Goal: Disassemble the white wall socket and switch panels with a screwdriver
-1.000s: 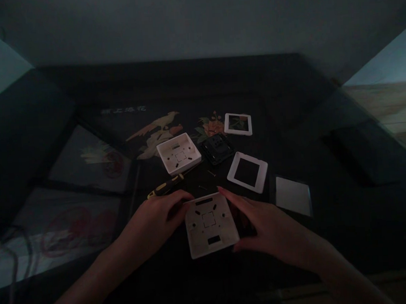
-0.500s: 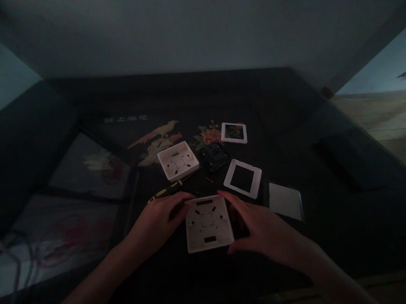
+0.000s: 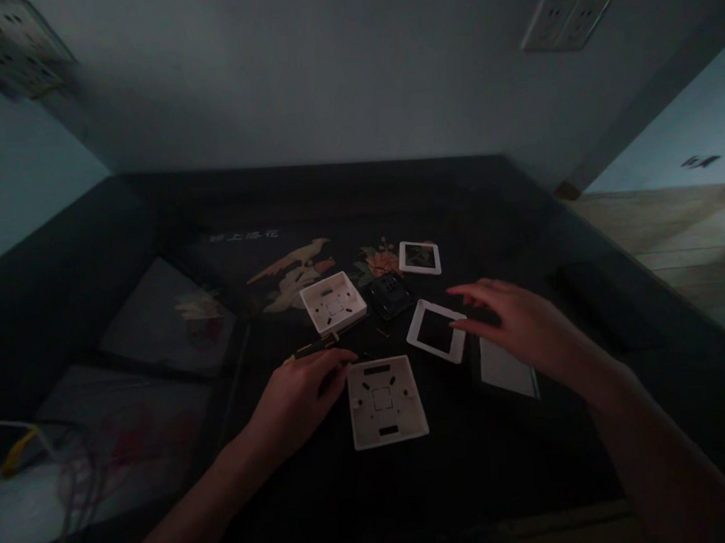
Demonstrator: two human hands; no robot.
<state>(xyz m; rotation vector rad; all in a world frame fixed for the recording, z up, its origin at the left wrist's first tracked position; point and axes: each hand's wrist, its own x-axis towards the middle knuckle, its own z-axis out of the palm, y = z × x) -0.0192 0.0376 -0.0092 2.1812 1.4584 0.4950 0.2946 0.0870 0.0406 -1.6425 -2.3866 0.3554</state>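
Note:
A white square wall-socket back box [image 3: 370,425] lies in front of me with its hollow side up. My left hand [image 3: 311,388] has its thumb and forefinger at the box's upper left corner. To the right, my right hand [image 3: 492,317] is open, with thumb and fingers apart and nothing between them. Its thumb tip is by the right edge of a white square frame [image 3: 413,331]; I cannot tell if they touch. A screwdriver [image 3: 311,347] lies partly hidden behind my left hand. A small screw [image 3: 383,332] lies beyond the box.
Beyond are a second white back box [image 3: 321,294], a black socket insert [image 3: 391,294] and another white frame [image 3: 420,270]. A pale rectangular plate [image 3: 507,368] lies under my right forearm. Cables [image 3: 70,481] hang at the left; double sockets [image 3: 565,22] are on the wall.
My right hand has let go of the back box and moved right and away from me, over towards the nearer white frame. My left hand stays at the box. The view has tilted up.

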